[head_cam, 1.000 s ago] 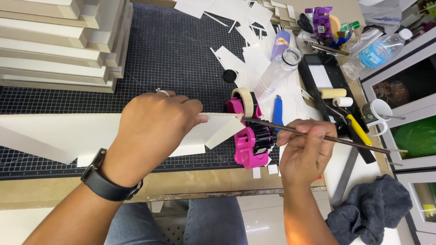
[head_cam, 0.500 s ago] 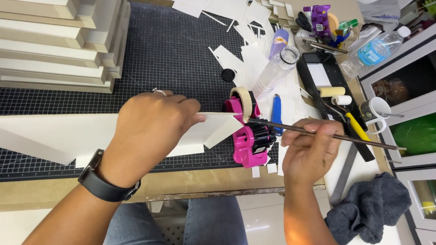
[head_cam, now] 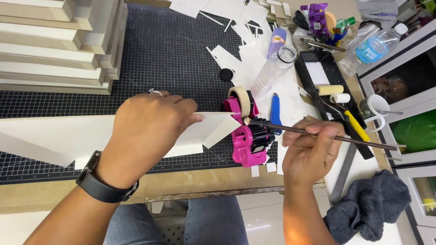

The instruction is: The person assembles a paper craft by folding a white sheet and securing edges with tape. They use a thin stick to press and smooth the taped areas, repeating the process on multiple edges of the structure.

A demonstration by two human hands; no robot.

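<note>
Pressing down on a long white card piece (head_cam: 37, 136), the left hand (head_cam: 147, 127) lies flat over its right part, fingers (head_cam: 190, 118) curled on the top edge near the folded end. Watch (head_cam: 103, 182) on that wrist, ring on one finger. The card runs along the front edge of the black cutting mat (head_cam: 173, 54), from the mat's left side to the pink tape dispenser (head_cam: 246, 136).

Right hand (head_cam: 310, 149) near the tabletop's front edge, right of the dispenser. Fingers closed on a thin brush (head_cam: 324, 133), held like a pen; the tip points left and sits just beside the card's folded end and the dispenser's top. Handle runs out rightward past the hand.

Dispenser stands at the mat's front right corner, a roll of beige tape (head_cam: 240, 98) on top.

Back left corner: stack of cream boards (head_cam: 41, 42). Back edge: loose white offcuts (head_cam: 231, 15). Right of the mat: a clear bottle (head_cam: 275, 66) lying down, a blue knife (head_cam: 276, 115), a black tray (head_cam: 326, 75) with two small rollers (head_cam: 335, 94). A white cup (head_cam: 376, 109) stands near the right edge, a water bottle (head_cam: 372, 47) behind it. Grey cloth (head_cam: 369, 206) at the front right corner.
</note>
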